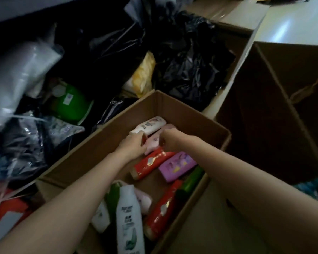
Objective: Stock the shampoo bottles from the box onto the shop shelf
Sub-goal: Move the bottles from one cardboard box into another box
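Note:
An open cardboard box (174, 109) holds several shampoo bottles lying flat. At its far end lie a white patterned bottle (150, 125) and a pink bottle (153, 143). My left hand (133, 144) reaches in with its fingers curled round the near end of the white bottle. My right hand (170, 141) is beside it, fingers bent down over the pink bottle. Nearer to me lie a red bottle (151, 163), a purple bottle (176, 165), a second red bottle (162, 208), a green bottle (191, 180) and a white bottle (129, 219). No shelf is in view.
A second, larger cardboard box (268, 110) stands open at the right. Black plastic bags (187, 57), a yellow packet (142, 74), a green container (72, 103) and clear plastic wrapping (17, 79) are piled behind and to the left of the box. The scene is dim.

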`<state>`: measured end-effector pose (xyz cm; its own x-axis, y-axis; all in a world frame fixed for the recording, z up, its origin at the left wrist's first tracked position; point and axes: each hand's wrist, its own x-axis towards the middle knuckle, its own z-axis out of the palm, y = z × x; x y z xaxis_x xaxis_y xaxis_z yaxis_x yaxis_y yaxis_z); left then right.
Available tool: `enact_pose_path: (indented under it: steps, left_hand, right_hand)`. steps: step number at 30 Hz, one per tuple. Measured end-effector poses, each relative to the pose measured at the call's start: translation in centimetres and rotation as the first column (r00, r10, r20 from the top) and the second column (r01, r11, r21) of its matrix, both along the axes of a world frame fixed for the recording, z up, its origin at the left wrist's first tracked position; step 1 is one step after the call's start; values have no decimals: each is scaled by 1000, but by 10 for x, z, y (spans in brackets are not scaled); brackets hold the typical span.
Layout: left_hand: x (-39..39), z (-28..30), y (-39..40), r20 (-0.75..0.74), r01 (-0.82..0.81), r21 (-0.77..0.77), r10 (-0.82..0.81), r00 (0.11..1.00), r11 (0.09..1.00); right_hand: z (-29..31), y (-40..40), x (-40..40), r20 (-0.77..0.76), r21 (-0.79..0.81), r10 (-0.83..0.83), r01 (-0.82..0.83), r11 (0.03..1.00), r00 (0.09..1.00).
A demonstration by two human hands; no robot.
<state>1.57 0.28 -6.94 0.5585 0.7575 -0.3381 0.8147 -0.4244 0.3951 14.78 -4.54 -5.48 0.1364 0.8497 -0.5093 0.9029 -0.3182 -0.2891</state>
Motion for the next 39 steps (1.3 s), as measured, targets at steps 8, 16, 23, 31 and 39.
enact_pose_path:
  steps: [8, 16, 23, 31, 39]
  left_hand:
    - [-39, -75, 7, -321, 79, -224, -150, 935, 971]
    - [-54, -99, 42, -363, -121, -30, 102, 926, 992]
    - [-32, -132, 33, -268, -357, -286, 283, 921, 889]
    - [-26, -101, 37, -63, -469, -464, 500, 864, 751]
    - [-25, 18, 49, 97, -521, -157, 538, 837, 839]
  right_hand:
    - [-63, 19, -35, 96, -147, 370, -354, 924, 924]
    - [-121, 25, -72, 352, -204, 585, -550, 810, 731]
    - [-110, 28, -54, 428, -88, 577, -604, 792, 695]
    - [-84, 29, -28, 355, 28, 489, -532, 847, 797]
    - [14, 31, 2, 101, 411, 134, -164, 897, 986]
